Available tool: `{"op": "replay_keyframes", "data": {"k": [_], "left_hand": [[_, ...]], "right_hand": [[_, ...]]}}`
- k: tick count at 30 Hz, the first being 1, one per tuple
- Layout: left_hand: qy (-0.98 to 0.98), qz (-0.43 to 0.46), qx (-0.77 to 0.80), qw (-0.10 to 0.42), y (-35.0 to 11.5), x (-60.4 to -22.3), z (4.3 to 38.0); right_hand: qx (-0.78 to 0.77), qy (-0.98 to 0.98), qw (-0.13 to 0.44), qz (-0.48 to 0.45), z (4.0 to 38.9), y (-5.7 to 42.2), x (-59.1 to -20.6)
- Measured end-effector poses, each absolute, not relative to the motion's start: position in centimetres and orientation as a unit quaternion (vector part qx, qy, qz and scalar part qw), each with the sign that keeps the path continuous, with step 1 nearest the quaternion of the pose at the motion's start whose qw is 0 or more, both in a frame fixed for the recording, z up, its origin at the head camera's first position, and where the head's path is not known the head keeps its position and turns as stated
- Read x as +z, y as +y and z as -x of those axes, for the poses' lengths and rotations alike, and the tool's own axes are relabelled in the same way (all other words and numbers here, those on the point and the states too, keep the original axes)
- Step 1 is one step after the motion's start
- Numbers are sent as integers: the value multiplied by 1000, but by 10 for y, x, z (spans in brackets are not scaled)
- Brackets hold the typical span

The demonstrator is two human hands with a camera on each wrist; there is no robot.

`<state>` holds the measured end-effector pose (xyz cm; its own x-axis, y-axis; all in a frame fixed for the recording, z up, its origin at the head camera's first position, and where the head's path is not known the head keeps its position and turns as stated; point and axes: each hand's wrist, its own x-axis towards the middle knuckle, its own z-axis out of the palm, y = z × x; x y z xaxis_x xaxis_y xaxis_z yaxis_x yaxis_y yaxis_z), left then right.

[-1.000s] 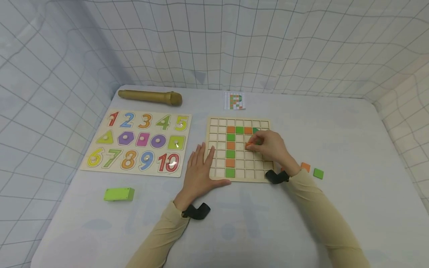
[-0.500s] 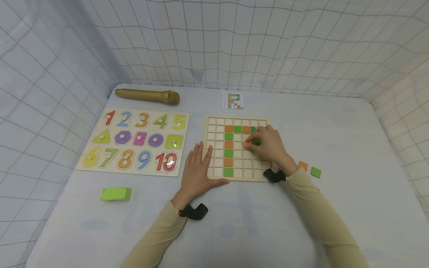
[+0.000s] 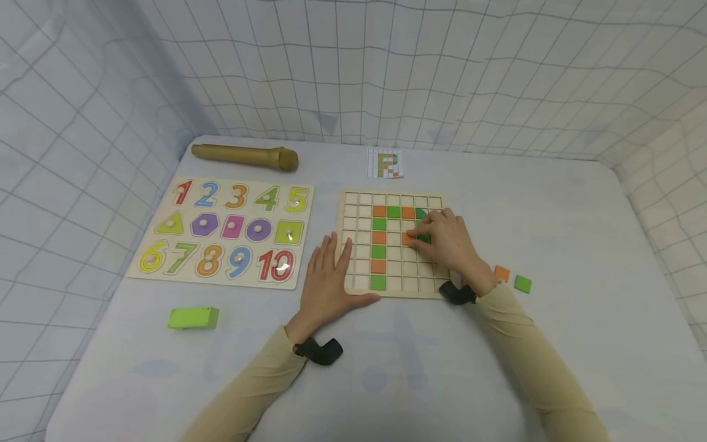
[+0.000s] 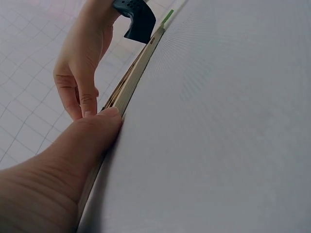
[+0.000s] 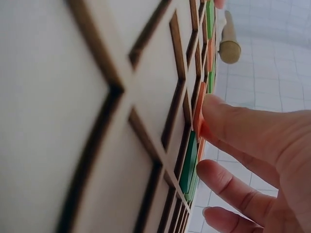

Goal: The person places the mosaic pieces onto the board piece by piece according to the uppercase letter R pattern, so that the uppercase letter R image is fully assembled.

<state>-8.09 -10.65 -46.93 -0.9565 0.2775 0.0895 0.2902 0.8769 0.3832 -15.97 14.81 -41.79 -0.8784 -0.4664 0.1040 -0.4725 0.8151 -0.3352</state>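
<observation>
A wooden grid board (image 3: 361,296) lies on the table, with orange and green square tiles in a column and along a row near its top. My right hand (image 3: 450,242) is over the board's right half. Its thumb and index finger pinch an orange tile (image 3: 407,239) at a grid cell; the right wrist view shows the thumb on that orange tile (image 5: 199,109). Beside it sits a dark green tile (image 5: 188,162), partly hidden by the hand in the head view. My left hand (image 3: 324,288) rests with spread fingers against the board's lower left corner, thumb along the front edge.
A loose orange tile (image 3: 502,273) and a green tile (image 3: 523,283) lie right of the board. Behind it is a small pattern card (image 3: 385,164). To the left are a number puzzle (image 3: 188,245), a gold microphone (image 3: 243,156) and a green block (image 3: 193,317).
The orange tile under my right fingers has gone from tilted to lying flatter at its cell. My left hand keeps its place at the board's corner.
</observation>
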Motion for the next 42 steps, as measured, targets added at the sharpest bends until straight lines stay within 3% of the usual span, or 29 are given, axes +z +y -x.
{"op": "replay_keyframes", "data": {"k": [6, 11, 17, 27, 36, 42], "left_hand": [[-969, 144, -202, 15, -106, -469, 80], [-968, 147, -203, 23, -106, -468, 81], [-966, 148, -210, 23, -106, -468, 80], [-964, 154, -214, 40, -106, -470, 80], [-964, 153, -215, 40, -106, -471, 79], [-964, 153, -212, 39, -106, -470, 79]], "right_hand": [[205, -944, -15, -257, 160, 155, -423], [282, -924, 0, -259, 157, 164, -424], [376, -900, 48, -215, 147, 190, -414], [364, -915, 132, -114, 117, 255, -411], [350, -933, 59, -57, 87, 293, -420], [320, -944, 44, -70, 77, 306, -426]]}}
